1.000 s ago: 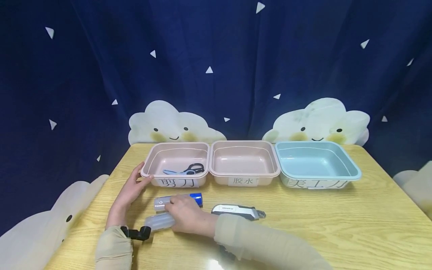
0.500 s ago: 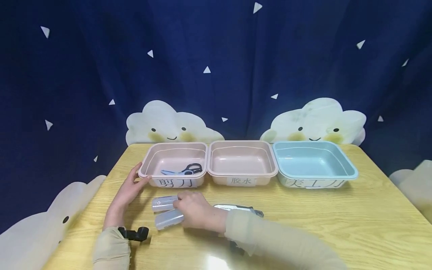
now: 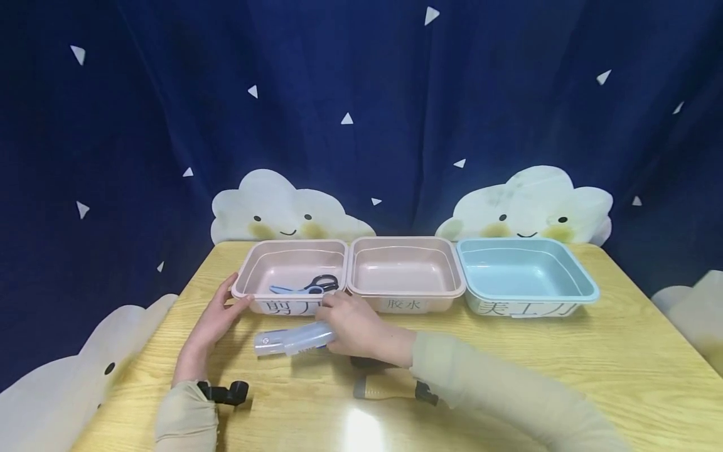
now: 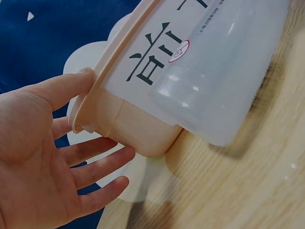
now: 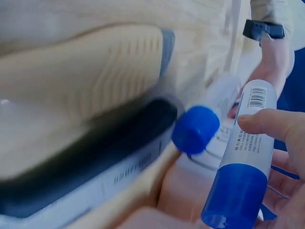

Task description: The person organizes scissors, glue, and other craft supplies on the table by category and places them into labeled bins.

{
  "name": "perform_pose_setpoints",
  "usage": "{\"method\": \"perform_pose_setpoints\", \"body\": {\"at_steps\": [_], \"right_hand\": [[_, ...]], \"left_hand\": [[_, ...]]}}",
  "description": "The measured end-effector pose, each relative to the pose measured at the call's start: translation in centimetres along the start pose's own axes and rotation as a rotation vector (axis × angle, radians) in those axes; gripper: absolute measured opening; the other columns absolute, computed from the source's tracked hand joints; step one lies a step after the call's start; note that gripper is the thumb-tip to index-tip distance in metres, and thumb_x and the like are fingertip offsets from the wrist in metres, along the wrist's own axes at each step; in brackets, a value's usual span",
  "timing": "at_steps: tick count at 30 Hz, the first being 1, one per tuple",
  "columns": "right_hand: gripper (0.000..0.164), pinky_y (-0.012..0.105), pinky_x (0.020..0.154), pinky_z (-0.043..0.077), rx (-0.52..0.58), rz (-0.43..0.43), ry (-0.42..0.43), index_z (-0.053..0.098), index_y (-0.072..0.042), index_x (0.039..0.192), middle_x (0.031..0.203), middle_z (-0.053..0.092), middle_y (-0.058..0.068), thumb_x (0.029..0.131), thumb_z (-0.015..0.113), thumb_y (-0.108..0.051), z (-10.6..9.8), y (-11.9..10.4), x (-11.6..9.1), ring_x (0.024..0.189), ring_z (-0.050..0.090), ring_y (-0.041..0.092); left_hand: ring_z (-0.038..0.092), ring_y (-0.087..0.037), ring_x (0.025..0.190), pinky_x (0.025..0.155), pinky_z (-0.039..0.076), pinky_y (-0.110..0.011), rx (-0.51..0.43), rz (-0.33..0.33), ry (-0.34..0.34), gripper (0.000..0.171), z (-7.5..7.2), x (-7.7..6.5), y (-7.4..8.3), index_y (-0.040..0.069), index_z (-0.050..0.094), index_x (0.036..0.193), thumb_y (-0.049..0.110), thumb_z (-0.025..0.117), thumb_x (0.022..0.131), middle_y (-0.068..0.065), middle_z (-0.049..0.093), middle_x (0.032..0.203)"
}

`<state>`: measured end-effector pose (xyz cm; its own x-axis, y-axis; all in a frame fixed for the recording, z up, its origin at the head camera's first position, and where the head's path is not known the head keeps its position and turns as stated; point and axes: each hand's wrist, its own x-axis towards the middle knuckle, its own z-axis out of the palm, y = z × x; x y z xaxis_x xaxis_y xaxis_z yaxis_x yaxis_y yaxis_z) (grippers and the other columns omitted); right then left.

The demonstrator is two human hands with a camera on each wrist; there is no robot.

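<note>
My right hand [image 3: 353, 323] grips a translucent glue bottle [image 5: 252, 143] with a blue cap, thumb against its label. It is above the table, in front of the left pink box [image 3: 282, 297]. A second glue bottle [image 3: 268, 343] lies on the table, partly hidden behind the held one; its blue cap [image 5: 195, 131] shows in the right wrist view. My left hand [image 3: 217, 317] rests at the left pink box's near corner, thumb on the rim and the other fingers extended beside it. Blue-and-black scissors [image 3: 307, 289] lie inside that box.
A second pink box [image 3: 407, 294] and a light blue box [image 3: 533, 297] continue the row rightward; all carry paper labels. Under my right forearm lie a black-and-white utility knife [image 5: 95, 157] and a beige ribbed handle [image 5: 119, 62], partly hidden. A dark blue curtain hangs behind.
My right hand has picked up the nearer glue bottle and moved right and toward the boxes. The beige handle has come into view. My left hand has stayed at the box.
</note>
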<state>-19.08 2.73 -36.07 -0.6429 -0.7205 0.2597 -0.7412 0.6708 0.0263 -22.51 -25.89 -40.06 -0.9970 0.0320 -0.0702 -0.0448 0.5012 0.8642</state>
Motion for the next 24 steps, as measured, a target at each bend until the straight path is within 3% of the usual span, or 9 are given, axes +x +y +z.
{"method": "perform_pose_setpoints", "body": {"at_steps": [9, 24], "right_hand": [[0.044, 0.031, 0.074, 0.045, 0.065, 0.089, -0.002, 0.064, -0.017, 0.108, 0.104, 0.063, -0.001, 0.068, 0.076, -0.028, -2.1, 2.9, -1.2, 0.093, 0.055, 0.016], [0.043, 0.039, 0.083, 0.045, 0.076, 0.097, 0.141, 0.063, -0.012, 0.110, 0.106, 0.064, 0.004, 0.070, 0.077, -0.018, -2.7, 7.2, -2.8, 0.098, 0.057, 0.023]], "left_hand": [[0.040, -0.038, 0.117, 0.094, 0.034, -0.046, 0.019, -0.003, 0.010, 0.078, -0.1, 0.0, -0.1, 0.017, 0.002, 0.148, 0.042, 0.050, 0.091, -0.027, 0.029, 0.140], [0.037, -0.038, 0.118, 0.095, 0.033, -0.048, 0.014, -0.003, -0.002, 0.078, 0.0, 0.0, 0.1, 0.017, 0.001, 0.148, 0.042, 0.049, 0.091, -0.026, 0.027, 0.141]]}}
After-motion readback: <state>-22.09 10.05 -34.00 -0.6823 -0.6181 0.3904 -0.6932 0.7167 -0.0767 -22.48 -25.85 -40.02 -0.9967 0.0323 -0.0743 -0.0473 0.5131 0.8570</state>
